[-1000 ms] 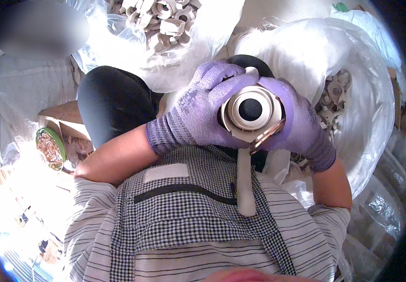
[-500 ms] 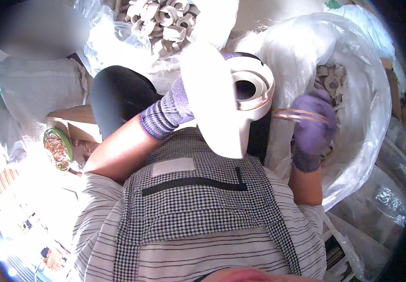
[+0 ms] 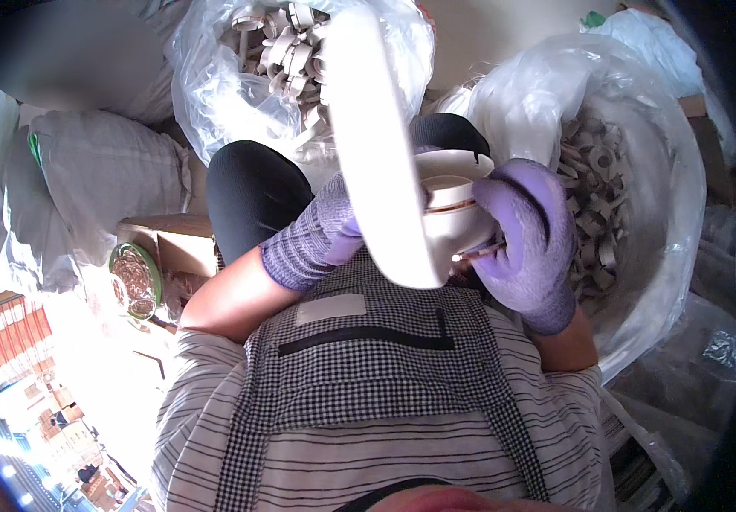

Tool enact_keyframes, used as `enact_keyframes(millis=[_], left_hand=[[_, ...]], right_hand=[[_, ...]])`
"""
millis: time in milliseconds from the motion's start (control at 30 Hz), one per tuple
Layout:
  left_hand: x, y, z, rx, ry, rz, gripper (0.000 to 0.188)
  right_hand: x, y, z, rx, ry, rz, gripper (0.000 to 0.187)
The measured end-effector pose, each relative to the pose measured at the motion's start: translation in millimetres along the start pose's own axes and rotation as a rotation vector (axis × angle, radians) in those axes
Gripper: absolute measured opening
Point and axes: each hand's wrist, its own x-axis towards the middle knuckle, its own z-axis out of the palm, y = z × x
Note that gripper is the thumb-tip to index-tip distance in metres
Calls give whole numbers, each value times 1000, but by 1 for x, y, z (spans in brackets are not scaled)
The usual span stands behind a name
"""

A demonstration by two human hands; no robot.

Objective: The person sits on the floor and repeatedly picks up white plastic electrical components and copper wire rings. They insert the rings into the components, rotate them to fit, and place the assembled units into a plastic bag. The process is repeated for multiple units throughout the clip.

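In front of my apron is a white moulded plastic housing, its large smooth plate [image 3: 376,162] joined to a round collar [image 3: 457,175]. My gloved left hand [image 3: 334,220] holds it from behind; the plate hides most of those fingers. A tan rubber band [image 3: 452,207] circles the collar, and a loose strand shows lower down under my right fingers. My right hand [image 3: 526,230], in a purple glove, is curled against the collar's right side, closed on the band's end.
A clear plastic bag of pale ring-shaped parts [image 3: 287,60] lies ahead, and another large bag of such parts [image 3: 594,213] stands at my right. To the left are a cardboard box [image 3: 168,235], a green-rimmed bowl of rubber bands [image 3: 133,277] and white sacks [image 3: 116,171].
My right hand, which was stretching the rubber band out to the right, has come in against the collar. The housing has tilted, so its round opening no longer faces me.
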Motion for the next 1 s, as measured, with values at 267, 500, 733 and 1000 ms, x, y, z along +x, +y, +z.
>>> enact_keyframes(millis=[267,500,733,1000], left_hand=[[-1,-1,9,-37,-22,-59,83],[-19,43,40,123,75,92,85],[-14,39,58,967,285,846,81],[-10,38,65,1045,411,969,46]], right_hand=[[-9,-10,15,8,102,92,53],[-18,21,25,148,191,102,51],[-20,23,38,601,367,456,47],[-34,14,62,572,344,502,44]])
